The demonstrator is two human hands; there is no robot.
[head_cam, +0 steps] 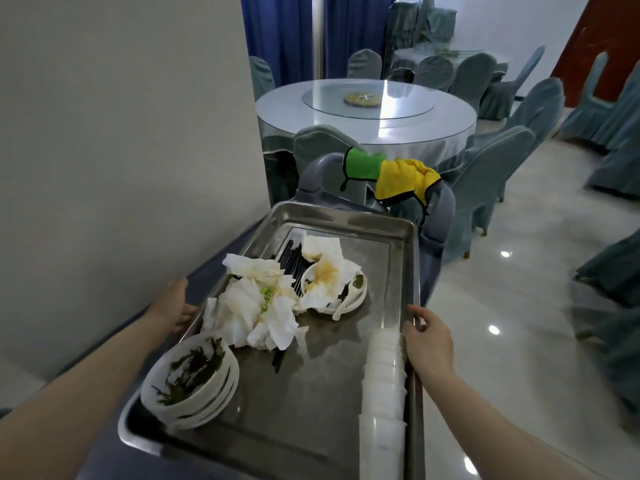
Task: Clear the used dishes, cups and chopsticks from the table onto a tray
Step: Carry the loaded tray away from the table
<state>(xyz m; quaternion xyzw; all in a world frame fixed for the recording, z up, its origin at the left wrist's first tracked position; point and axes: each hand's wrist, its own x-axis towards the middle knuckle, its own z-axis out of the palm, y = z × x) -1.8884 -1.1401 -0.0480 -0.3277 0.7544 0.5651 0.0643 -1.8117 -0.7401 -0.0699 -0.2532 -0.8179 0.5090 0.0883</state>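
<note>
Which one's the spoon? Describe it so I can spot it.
Start at the steel tray held by both hands. On its far half sits a white dish under a stained napkin. The white spoon leans over that dish's near rim, the only utensil with a bowl.

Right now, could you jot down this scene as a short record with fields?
tray: steel, on a grey cart
left hand: grip on the tray's left rim
right hand: grip on the tray's right rim
bowls: stacked, near left corner, green scraps inside
cups: stack lying along the right rim
napkins: crumpled, stained, mid-tray
chopsticks: black, partly under napkins
</note>
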